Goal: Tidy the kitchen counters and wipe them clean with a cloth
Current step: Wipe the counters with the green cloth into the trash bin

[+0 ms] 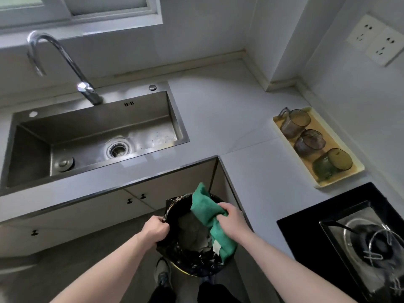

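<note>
A green cloth (204, 207) hangs bunched in my right hand (232, 219), over the mouth of a round bin (175, 256) lined with a black bag. My left hand (155, 229) grips the bin's left rim and holds it below the counter's inner corner. The L-shaped white counter (220, 110) runs behind the sink and down the right side. Some crumpled waste lies inside the bin, partly hidden by the cloth.
A steel sink (32, 149) with a curved tap (65, 60) is set in the counter at left. A yellow tray (349, 171) with three upturned tinted glasses stands on the right counter, before a black gas hob (306, 221). Cabinet doors and my feet lie below.
</note>
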Tool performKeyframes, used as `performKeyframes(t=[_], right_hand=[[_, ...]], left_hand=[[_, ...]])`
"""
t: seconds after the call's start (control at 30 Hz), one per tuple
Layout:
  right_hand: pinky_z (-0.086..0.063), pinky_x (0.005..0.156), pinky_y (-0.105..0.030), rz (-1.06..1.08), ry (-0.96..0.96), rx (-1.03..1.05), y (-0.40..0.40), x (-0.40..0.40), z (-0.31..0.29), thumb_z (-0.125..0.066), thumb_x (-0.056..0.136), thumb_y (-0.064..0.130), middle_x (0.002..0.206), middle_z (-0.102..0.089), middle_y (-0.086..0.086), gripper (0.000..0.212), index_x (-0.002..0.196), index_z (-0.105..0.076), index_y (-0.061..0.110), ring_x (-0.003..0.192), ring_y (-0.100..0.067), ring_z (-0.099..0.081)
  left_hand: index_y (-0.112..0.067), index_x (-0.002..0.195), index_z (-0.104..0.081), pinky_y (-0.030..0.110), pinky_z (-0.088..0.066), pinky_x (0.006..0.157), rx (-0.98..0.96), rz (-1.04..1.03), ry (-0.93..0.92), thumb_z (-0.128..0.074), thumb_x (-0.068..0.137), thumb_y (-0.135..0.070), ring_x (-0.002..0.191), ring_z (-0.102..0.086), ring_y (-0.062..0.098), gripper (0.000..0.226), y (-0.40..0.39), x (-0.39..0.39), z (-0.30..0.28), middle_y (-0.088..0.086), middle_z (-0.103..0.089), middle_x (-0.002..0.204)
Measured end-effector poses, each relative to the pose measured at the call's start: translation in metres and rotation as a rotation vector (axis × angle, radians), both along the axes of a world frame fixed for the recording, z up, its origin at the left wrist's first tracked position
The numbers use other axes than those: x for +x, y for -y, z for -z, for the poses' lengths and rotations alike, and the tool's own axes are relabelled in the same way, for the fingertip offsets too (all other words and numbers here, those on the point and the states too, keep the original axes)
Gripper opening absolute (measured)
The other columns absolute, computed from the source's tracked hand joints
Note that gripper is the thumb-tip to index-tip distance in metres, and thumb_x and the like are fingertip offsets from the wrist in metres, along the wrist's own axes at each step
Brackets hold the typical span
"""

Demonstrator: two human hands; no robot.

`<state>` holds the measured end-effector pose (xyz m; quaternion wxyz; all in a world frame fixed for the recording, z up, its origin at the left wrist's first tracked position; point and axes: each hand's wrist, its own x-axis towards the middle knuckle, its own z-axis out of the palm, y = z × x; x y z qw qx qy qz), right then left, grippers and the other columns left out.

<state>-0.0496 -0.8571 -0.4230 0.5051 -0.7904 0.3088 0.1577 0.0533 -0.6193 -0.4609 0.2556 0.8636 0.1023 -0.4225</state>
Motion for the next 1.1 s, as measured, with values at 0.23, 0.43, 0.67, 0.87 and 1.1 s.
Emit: performKeyframes(t=[0.23, 0.43, 0.67, 0.87, 1.1], right_hand=[[-0.054, 0.077, -0.029, 0.204, 0.046, -0.056, -0.002, 0.002, 0.017, -0.056, 0.087, 0.009, 0.096, -0.071, 0.011, 0.031, 0.097, -0.071, 0.035, 0.089, -0.009, -0.066], [-0.052, 0.096, -0.038, 0.184, -0.037, -0.116, -0.021, 0.012, 0.103, -0.058, 0.089, 0.007, 0.110, -0.065, 0.009, 0.032, 0.113, -0.069, 0.027, 0.105, -0.015, -0.062], [-0.041, 0.093, -0.027, 0.185, -0.107, -0.215, -0.031, 0.014, 0.226, -0.058, 0.091, 0.004, 0.113, -0.062, 0.005, 0.035, 0.121, -0.068, 0.018, 0.103, -0.015, -0.055], [-0.036, 0.091, -0.021, 0.139, -0.126, -0.274, -0.026, 0.024, 0.316, -0.057, 0.090, 0.003, 0.120, -0.062, -0.004, 0.038, 0.125, -0.067, 0.013, 0.114, -0.024, -0.057], [-0.040, 0.090, -0.022, 0.066, -0.179, -0.328, -0.016, 0.030, 0.364, -0.054, 0.089, 0.003, 0.122, -0.062, -0.006, 0.043, 0.129, -0.066, 0.015, 0.114, -0.029, -0.058]], left_hand=[[-0.017, 0.063, -0.066, 0.021, -0.045, 0.053, 0.042, -0.045, -0.061, -0.050, 0.075, -0.012, 0.060, -0.060, 0.017, 0.021, -0.044, 0.001, 0.039, -0.008, -0.060, 0.054], [-0.018, 0.067, -0.064, 0.023, -0.047, 0.056, 0.075, -0.116, -0.112, -0.050, 0.079, -0.012, 0.062, -0.061, 0.018, 0.019, -0.071, 0.003, 0.121, -0.004, -0.062, 0.061], [-0.013, 0.097, -0.071, 0.029, -0.052, 0.066, 0.122, -0.139, -0.136, -0.054, 0.086, -0.018, 0.082, -0.069, 0.027, 0.021, -0.081, 0.006, 0.257, 0.007, -0.071, 0.085], [-0.008, 0.110, -0.072, 0.032, -0.051, 0.068, 0.015, -0.239, -0.112, -0.056, 0.092, -0.007, 0.083, -0.067, 0.030, 0.024, -0.057, 0.012, 0.364, 0.014, -0.073, 0.096], [-0.009, 0.118, -0.071, 0.028, -0.053, 0.077, -0.064, -0.226, -0.171, -0.056, 0.090, -0.005, 0.094, -0.069, 0.027, 0.032, -0.032, 0.017, 0.434, 0.012, -0.073, 0.105]])
